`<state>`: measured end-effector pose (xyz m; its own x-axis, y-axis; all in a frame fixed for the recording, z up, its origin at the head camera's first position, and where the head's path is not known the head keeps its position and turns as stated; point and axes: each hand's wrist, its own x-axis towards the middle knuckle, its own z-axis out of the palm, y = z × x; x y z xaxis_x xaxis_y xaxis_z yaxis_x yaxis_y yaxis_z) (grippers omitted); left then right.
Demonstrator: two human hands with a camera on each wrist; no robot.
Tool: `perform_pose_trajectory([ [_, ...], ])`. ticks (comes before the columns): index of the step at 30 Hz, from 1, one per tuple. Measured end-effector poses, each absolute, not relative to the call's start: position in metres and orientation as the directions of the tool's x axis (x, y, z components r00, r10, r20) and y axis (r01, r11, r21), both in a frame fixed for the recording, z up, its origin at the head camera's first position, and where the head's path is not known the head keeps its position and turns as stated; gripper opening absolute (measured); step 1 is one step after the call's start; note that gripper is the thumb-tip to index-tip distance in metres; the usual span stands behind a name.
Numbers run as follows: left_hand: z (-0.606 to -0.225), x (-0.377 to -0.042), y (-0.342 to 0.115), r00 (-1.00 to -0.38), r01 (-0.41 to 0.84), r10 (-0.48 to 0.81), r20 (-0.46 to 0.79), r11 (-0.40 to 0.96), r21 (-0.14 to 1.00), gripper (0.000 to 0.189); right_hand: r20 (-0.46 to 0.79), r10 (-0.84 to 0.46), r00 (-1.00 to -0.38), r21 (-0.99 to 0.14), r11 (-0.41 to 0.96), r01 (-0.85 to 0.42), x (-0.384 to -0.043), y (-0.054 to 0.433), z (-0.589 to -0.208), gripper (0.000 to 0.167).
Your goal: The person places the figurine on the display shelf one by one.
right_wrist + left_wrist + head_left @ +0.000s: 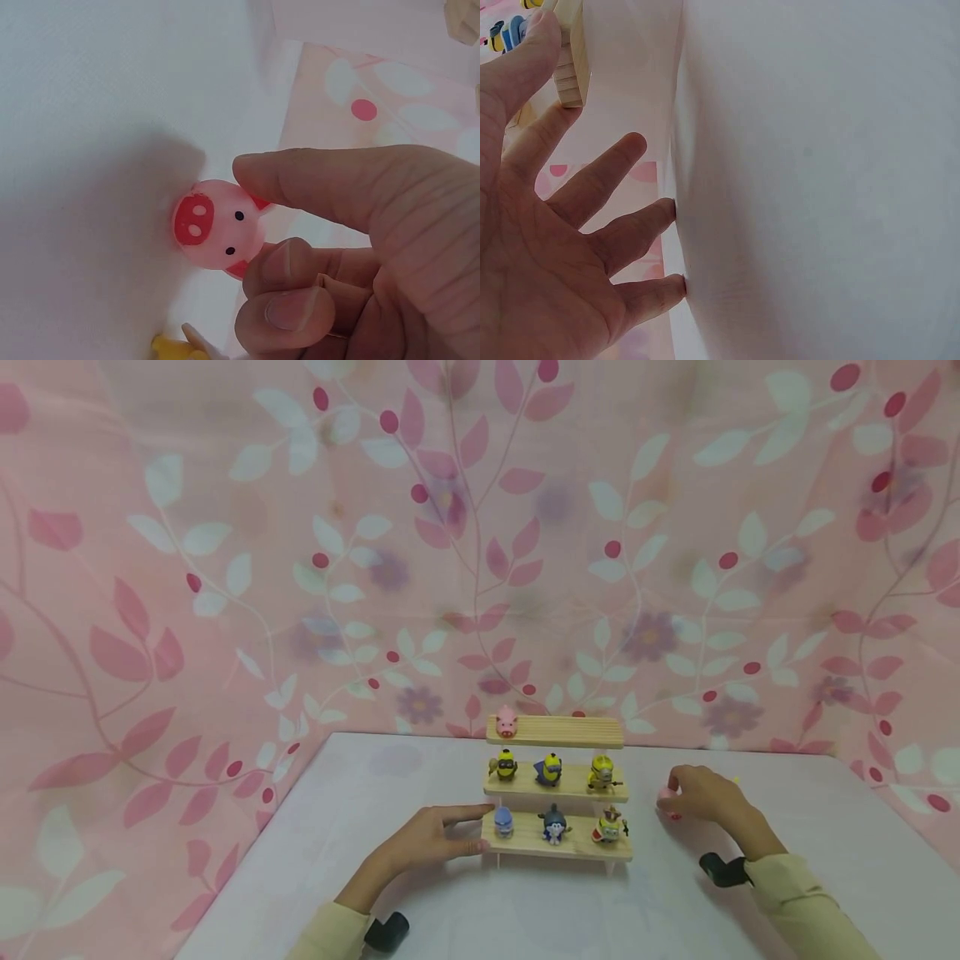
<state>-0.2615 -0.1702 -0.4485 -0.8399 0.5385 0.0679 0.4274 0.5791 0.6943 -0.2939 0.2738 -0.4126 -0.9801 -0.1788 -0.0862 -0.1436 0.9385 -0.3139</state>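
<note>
My right hand point(701, 793) pinches a small pink toy pig point(217, 225) by its ears, low over the white tabletop right of the shelf. In the right wrist view the pig's red snout faces left. My left hand point(427, 839) grips the left end of the bottom step of a three-tier wooden display shelf point(555, 731), thumb and index finger on either side of the board, other fingers spread. Another pink pig point(507, 723) stands at the top tier's left end. Yellow figurines point(601, 772) line the middle tier; a blue figurine point(503, 822) and others stand on the bottom one.
A small yellow object point(176, 349) lies on the table beyond my right hand, mostly hidden. The white tabletop point(300, 860) ends at a pink floral cloth backdrop point(465, 568) behind the shelf. Dark wrist straps show at both sleeves.
</note>
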Motion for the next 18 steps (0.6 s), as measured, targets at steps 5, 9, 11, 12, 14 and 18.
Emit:
perform_pose_trajectory([
  [5,-0.448,-0.261,-0.170,-0.839,0.430,0.539,0.069,0.581,0.691,0.057,-0.086,-0.169,-0.982,-0.314,0.940,-0.134,-0.292,0.273,-0.411,0.032],
  [9,-0.447,-0.260,-0.170,-0.840,0.432,0.538,0.070,0.584,0.687,0.057,-0.085,-0.159,-0.984,-0.316,0.940,-0.125,-0.289,0.271,-0.409,0.034],
  [11,-0.447,-0.260,-0.170,-0.840,0.433,0.538,0.071,0.586,0.685,0.057,-0.079,-0.157,-0.984,-0.317,0.940,-0.125,-0.287,0.269,-0.406,0.035],
  [12,-0.447,-0.260,-0.170,-0.839,0.435,0.540,0.072,0.585,0.684,0.057,-0.074,-0.157,-0.985,-0.315,0.941,-0.126,-0.286,0.268,-0.404,0.035],
  [14,-0.447,-0.261,-0.170,-0.837,0.439,0.543,0.074,0.584,0.683,0.057,-0.060,-0.159,-0.985,-0.312,0.941,-0.133,-0.283,0.267,-0.401,0.035],
  [18,-0.449,-0.262,-0.170,-0.835,0.439,0.546,0.073,0.581,0.685,0.057,-0.025,-0.167,-0.986,-0.300,0.942,-0.152,-0.277,0.263,-0.392,0.035],
])
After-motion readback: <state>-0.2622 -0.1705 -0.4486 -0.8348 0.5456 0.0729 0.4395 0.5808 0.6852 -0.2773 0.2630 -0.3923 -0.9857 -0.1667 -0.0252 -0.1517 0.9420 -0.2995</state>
